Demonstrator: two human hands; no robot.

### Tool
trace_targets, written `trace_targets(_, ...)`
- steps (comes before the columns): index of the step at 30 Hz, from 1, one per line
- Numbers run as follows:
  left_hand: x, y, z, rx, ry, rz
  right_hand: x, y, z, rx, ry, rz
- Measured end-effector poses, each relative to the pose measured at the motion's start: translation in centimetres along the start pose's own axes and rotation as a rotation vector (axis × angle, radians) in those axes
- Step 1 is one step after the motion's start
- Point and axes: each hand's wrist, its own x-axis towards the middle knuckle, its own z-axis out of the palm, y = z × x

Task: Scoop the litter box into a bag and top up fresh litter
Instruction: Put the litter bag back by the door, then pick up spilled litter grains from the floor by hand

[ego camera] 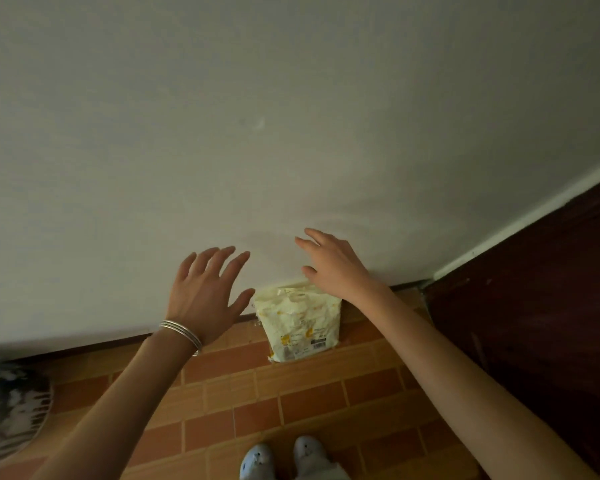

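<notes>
A pale yellow litter bag (300, 322) stands upright on the tiled floor, leaning against the white wall. My left hand (207, 294), with silver bangles at the wrist, hovers above and to the left of the bag, fingers spread and holding nothing. My right hand (331, 263) is stretched out above the bag's top right corner, fingers straight and apart, also holding nothing. Neither hand touches the bag as far as I can tell. No litter box or scoop is in view.
A white wall (291, 116) fills the upper view. A dark brown wooden door (534, 306) stands at the right. Orange-brown floor tiles (309, 403) run below, with my slippered feet (281, 457) at the bottom. A grey patterned round object (7, 410) lies at the left edge.
</notes>
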Motion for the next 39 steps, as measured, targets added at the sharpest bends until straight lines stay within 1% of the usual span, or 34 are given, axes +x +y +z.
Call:
trace_targets(3,-0.5,1.1,-7.3,0.023,0.057,-0.011,-2.1,-2.2,-7.2,0.015,0.049,-0.032)
trace_targets(8,-1.6,2.7,-17.1,0.074,0.171,-0.045,-5.3,-5.4,-17.1,0.031,0.287,-0.124)
trace_targets(11,-2.9,4.0,-21.8,0.075,0.256,-0.089,-6.9,-7.0,-21.0,0.002,0.373,-0.198)
trace_targets(14,-4.8,5.4,-25.0,0.087,0.331,-0.143,-8.4,-8.4,-23.0,-0.026,0.421,-0.297)
trace_targets(17,-7.6,6.4,-26.2,0.104,0.345,-0.218,-9.7,-9.7,-23.5,-0.024,0.448,-0.366)
trace_targets(20,-10.9,7.0,-26.1,0.117,0.326,-0.302,-10.8,-11.2,-23.0,-0.033,0.448,-0.447)
trace_targets(27,-18.8,6.6,-23.4,0.102,0.244,-0.552,-11.2,-15.8,-20.4,-0.096,0.307,-0.65)
trace_targets(32,-24.3,4.6,-22.3,0.106,0.256,-0.731,-10.7,-21.3,-17.9,-0.122,0.233,-0.809)
trace_targets(39,-33.5,1.1,-21.9,0.123,0.283,-0.955,-11.2,-31.1,-14.2,-0.137,0.155,-1.044)
